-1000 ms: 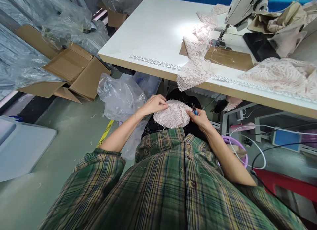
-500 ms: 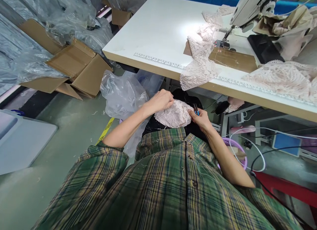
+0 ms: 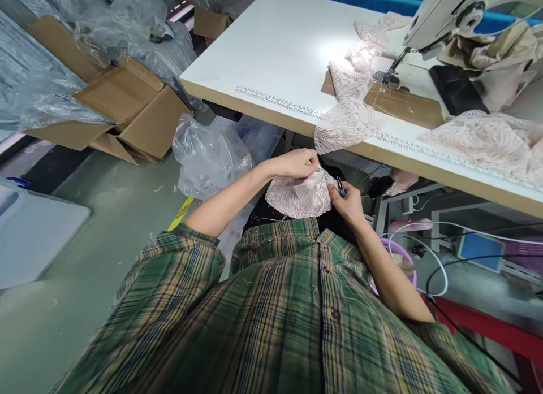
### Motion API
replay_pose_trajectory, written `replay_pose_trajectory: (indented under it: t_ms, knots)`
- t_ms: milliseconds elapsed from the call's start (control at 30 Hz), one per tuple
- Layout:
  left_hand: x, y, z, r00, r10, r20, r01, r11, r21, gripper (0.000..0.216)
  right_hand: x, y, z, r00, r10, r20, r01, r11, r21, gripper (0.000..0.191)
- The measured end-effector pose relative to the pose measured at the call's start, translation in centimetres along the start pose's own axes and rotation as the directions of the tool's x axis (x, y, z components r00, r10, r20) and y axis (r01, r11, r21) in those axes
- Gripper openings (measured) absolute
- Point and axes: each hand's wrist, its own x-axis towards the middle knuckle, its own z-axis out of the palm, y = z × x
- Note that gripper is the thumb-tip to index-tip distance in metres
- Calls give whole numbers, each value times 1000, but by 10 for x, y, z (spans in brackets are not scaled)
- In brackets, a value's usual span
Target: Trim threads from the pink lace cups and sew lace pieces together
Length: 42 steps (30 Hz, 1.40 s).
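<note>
A pale pink lace piece [image 3: 297, 197] lies over my lap, just below the table's front edge. My left hand [image 3: 302, 163] pinches its upper edge and lifts part of the cloth. At the right side of the lace, my right hand [image 3: 347, 202] is closed, with small thread snippers [image 3: 341, 187] in the palm, blades pointing up; its thumb and fingertips also touch the lace edge. More lace [image 3: 345, 122] runs from beside the presser foot of the sewing machine [image 3: 441, 21] and hangs over the table edge above my hands.
The white sewing table [image 3: 271, 49] has a printed ruler along its front. A lace pile [image 3: 487, 137] sits on its right. An opened cardboard box [image 3: 148, 122] and clear plastic bags [image 3: 212, 156] are at left. A purple basket [image 3: 399, 250] and cables stand low at right.
My left hand has moved right and slightly up along the lace, pulling its upper part into a raised fold. My right hand has shifted slightly right, and the snippers have turned in it.
</note>
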Motion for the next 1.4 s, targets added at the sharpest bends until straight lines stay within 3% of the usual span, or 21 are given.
replay_pose_trajectory:
  t_ms: [100,200,267,367,433,533,633,800,867,933,1000,1067,1133,1167,1233,1333,1400]
  knots:
    - [16,3,1,1000,-29,-5,29,996,-88,16,1,2,1,1000,-3,22,3,1000,-18,41]
    - [23,-2,1,1000,-11,0,11,1000,-21,17,0,6,2,999,-1,39,2,1000,-22,41]
    - [20,-9,-1,999,-30,27,25,988,153,19,-1,7,2,999,-3,41,4,1000,-23,41]
    - [9,-17,-2,990,-134,-53,143,862,487,22,-5,4,2,999,-27,34,28,999,-17,40]
    - [4,-17,2,990,-114,-85,142,821,553,27,-8,0,3,998,-55,27,55,998,-11,39]
    - [0,-13,20,995,64,-75,-16,855,518,38,-11,-5,6,996,-88,8,88,996,-11,36]
    - [-3,-15,45,965,252,-69,-204,891,404,51,-9,-6,4,994,-84,-67,83,996,-25,33]
    - [-13,-39,74,956,290,36,-281,882,378,58,-8,-3,-13,981,-60,-184,60,998,-2,35]
    - [-16,-49,76,951,310,4,-293,892,343,56,-7,-4,-19,978,-67,-196,74,997,30,35]
    - [-17,-52,73,933,338,-121,-293,912,288,51,-6,-7,-22,974,-76,-215,93,993,71,36]
    - [-16,-47,63,864,334,-377,-255,936,244,42,-3,-12,-21,968,-85,-236,115,986,119,37]
    - [-12,-31,45,686,326,-650,-198,944,265,33,1,-17,-17,962,-97,-253,143,975,171,38]
    - [-2,-10,22,513,364,-778,-132,928,347,28,8,-24,-11,957,-108,-271,169,963,211,40]
    - [5,1,10,490,383,-783,-103,917,384,28,11,-27,-7,954,-114,-279,180,958,225,41]
    - [23,20,-12,561,361,-745,-57,915,400,31,19,-34,1,954,-119,-275,193,946,259,45]
    - [46,33,-28,727,283,-626,-10,916,402,38,30,-44,13,971,-113,-210,182,920,348,52]
    - [50,31,-25,764,283,-580,-73,931,358,28,35,-49,18,978,-107,-178,171,903,394,56]
